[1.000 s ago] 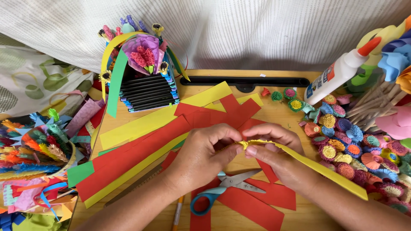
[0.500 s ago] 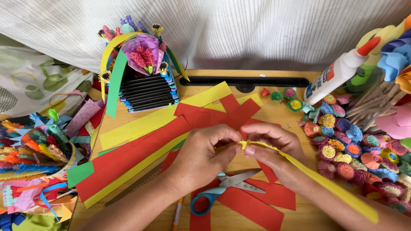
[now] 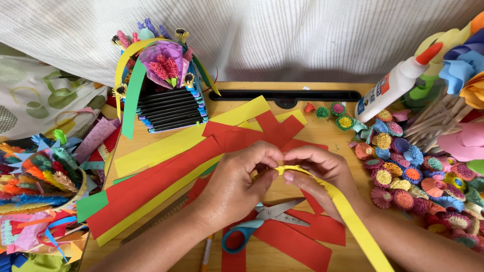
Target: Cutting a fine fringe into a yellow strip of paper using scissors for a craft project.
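Here both hands, left hand (image 3: pixel 237 184) and right hand (image 3: pixel 322 176), pinch a yellow paper strip (image 3: pixel 348 216)

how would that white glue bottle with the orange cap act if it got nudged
The glue bottle already leans at a slant against the paper flowers, so it would probably slide or topple. Its rounded plastic body looks smooth, likely rolling once down.

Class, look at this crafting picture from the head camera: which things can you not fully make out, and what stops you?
- Rolled end of the yellow paper strip: covered by the left hand and right hand.
- Scissors: partly under the left hand.
- Glue bottle: its base hidden behind paper flowers.
- Strip's far end: cut off by the bottom edge.
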